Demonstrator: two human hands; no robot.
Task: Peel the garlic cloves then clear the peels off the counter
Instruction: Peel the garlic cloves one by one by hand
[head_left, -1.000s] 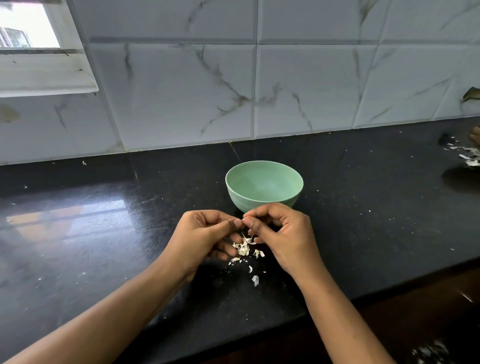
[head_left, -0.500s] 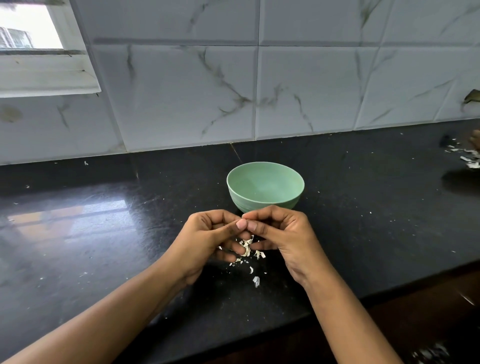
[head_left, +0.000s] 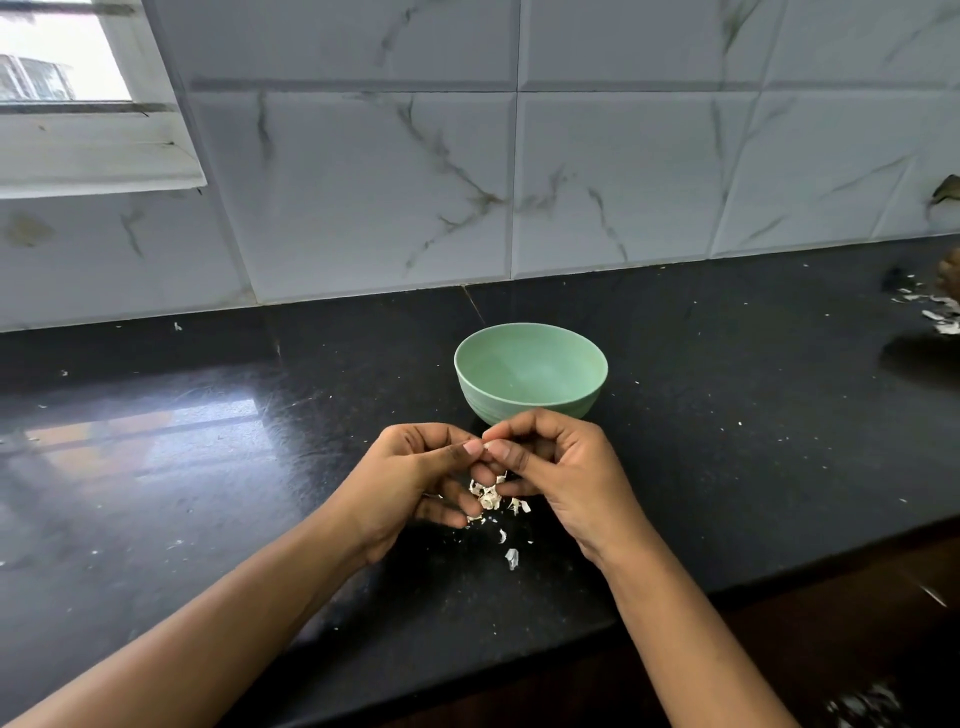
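**Both hands pinch a garlic clove above the peels**

Closest to the camera, two bare forearms come in from the lower edge over the black counter. A single loose peel lies on the counter between the wrists. A little further is a small heap of pale peels, directly under the fingers.

Above the heap, the left hand and the right hand meet with curled fingers. Their thumb tips press together on the garlic clove, of which only a thin pale edge shows. The rest is hidden by the fingers.

Just behind the hands stands a green bowl, upright. At the far right edge of the counter lie more peels, well apart from the hands. Behind is a marbled tile wall, with a window at the upper left.
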